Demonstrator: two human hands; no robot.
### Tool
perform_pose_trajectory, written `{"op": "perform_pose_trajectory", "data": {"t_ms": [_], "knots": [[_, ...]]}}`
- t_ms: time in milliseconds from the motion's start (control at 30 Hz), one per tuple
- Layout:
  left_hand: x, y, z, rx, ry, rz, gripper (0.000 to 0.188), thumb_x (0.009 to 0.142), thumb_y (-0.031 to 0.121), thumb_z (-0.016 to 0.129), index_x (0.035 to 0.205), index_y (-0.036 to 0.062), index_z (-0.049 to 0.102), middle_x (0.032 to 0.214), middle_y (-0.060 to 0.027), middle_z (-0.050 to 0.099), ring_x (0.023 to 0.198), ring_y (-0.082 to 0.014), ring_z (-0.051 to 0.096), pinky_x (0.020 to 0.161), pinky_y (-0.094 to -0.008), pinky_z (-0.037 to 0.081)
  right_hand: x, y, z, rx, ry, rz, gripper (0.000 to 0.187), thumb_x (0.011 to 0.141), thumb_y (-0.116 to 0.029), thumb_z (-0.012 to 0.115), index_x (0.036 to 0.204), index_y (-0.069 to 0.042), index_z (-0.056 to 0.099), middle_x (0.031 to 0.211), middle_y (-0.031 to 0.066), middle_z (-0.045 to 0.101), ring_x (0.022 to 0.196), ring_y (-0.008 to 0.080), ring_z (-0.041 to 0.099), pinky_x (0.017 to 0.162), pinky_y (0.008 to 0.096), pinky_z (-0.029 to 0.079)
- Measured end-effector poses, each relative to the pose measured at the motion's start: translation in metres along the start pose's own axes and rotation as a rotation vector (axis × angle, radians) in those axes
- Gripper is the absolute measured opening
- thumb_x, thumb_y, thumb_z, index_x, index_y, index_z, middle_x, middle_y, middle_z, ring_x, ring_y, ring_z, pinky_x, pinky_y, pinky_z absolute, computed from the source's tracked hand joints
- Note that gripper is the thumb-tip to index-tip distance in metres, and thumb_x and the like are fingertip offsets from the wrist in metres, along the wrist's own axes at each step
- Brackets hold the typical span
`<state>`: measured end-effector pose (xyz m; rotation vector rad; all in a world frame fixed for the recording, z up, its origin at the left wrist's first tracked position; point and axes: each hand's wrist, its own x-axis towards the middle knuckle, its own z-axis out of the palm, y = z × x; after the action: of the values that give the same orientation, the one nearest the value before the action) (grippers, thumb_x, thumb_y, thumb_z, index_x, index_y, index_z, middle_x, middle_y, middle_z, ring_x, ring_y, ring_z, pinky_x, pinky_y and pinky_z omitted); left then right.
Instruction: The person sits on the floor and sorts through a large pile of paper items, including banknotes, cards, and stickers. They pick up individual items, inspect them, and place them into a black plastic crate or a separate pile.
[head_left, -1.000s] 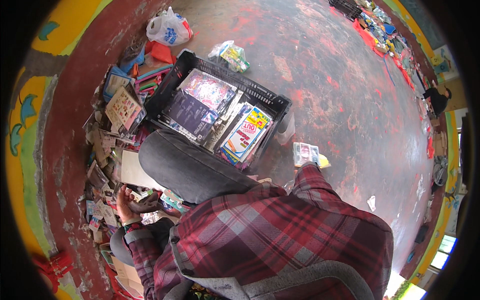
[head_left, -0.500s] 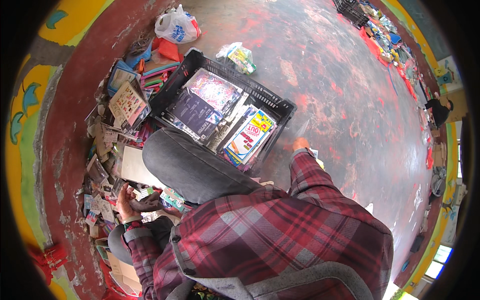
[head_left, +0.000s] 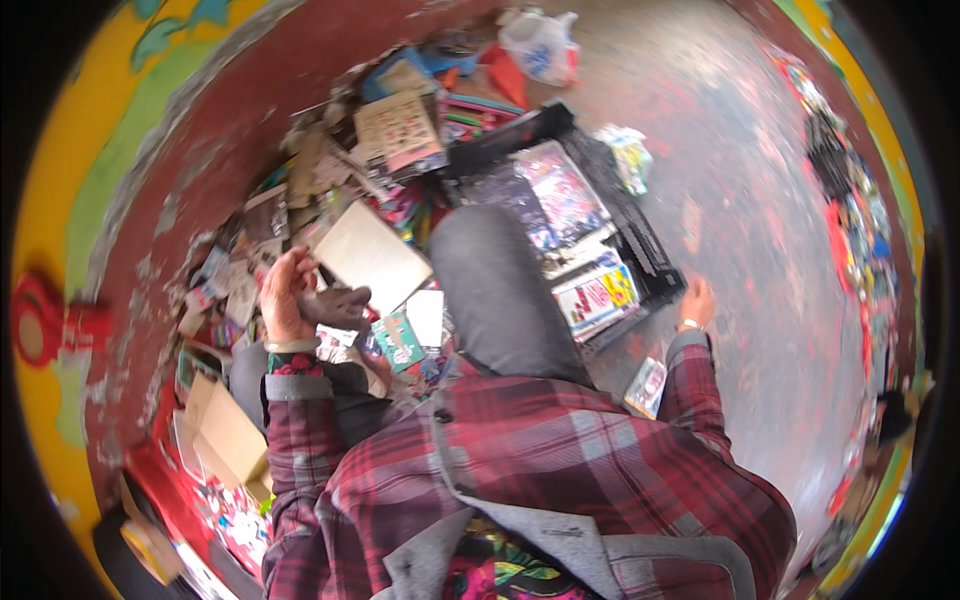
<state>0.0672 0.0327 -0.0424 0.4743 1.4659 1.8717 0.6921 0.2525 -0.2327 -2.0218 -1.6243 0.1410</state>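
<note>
My left hand is raised over the heap at the left, palm turned inward, fingers loosely curled and apart; I see nothing in it. A dark brown shape, possibly a shoe, shows right beside its palm. My right hand hangs over the floor just past the near right corner of a black plastic crate. Its fingers are blurred, and I cannot see anything held in them. In the crate lie a glossy patterned packet, a dark packet and a stack topped by a colourful printed sheet.
Loose papers and a cream board pile up against the red wall. A cardboard box stands at lower left. Beyond the crate are a white plastic bag and a smaller bag. A small packet lies beside my right forearm.
The view has turned leftward, shifting the crate right. The small dark card no longer shows in my left hand, nor the thin clear piece at my right. My left hand is raised higher.
</note>
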Motion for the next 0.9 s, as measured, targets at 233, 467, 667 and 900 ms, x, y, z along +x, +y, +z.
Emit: {"op": "perform_pose_trajectory", "data": {"t_ms": [233, 467, 667, 900], "knots": [[-0.045, 0.060, 0.013, -0.351, 0.177, 0.176, 0.024, 0.089, 0.021, 0.052, 0.093, -0.0009, 0.060, 0.080, -0.0043, 0.059, 0.069, -0.0113, 0.052, 0.058, -0.0211, 0.041, -0.069, -0.451, -0.074, 0.901, -0.770, -0.906, 0.025, 0.085, -0.007, 0.056, 0.109, 0.001, 0.058, 0.102, 0.0128, 0.063, 0.092, 0.0181, 0.061, 0.081, 0.0277, 0.047], [-0.108, 0.065, 0.014, -0.416, 0.309, 0.121, 0.029, 0.089, 0.031, 0.047, 0.077, 0.0052, 0.056, 0.059, -0.0076, 0.049, 0.054, -0.0175, 0.046, 0.051, -0.0276, 0.037, -0.249, -0.500, -0.017, 0.716, -1.729, -1.236, 0.028, 0.077, -0.020, 0.063, 0.100, -0.011, 0.051, 0.080, 0.0150, 0.060, 0.079, 0.0334, 0.060, 0.069, 0.0385, 0.047], [-0.121, 0.120, -0.024, 0.241, 0.186, 0.856, 0.025, 0.087, 0.019, 0.042, 0.075, -0.0007, 0.053, 0.061, -0.0105, 0.048, 0.062, -0.0216, 0.044, 0.064, -0.0334, 0.037, -0.216, -0.502, 0.008, 0.292, -1.614, -1.512, 0.039, 0.067, 0.000, 0.054, 0.105, -0.010, 0.055, 0.092, 0.0154, 0.061, 0.090, 0.0364, 0.058, 0.074, 0.0419, 0.046], [-0.098, 0.164, 0.006, -0.074, -0.832, 1.116, 0.013, 0.089, 0.019, 0.049, 0.083, 0.0100, 0.057, 0.066, -0.0060, 0.055, 0.058, -0.0244, 0.044, 0.064, -0.0352, 0.035, -0.169, -0.554, 0.039, 0.191, -2.069, -1.282, 0.039, 0.076, -0.029, 0.067, 0.106, -0.006, 0.057, 0.091, 0.0124, 0.061, 0.080, 0.0208, 0.059, 0.071, 0.0310, 0.047]]}}
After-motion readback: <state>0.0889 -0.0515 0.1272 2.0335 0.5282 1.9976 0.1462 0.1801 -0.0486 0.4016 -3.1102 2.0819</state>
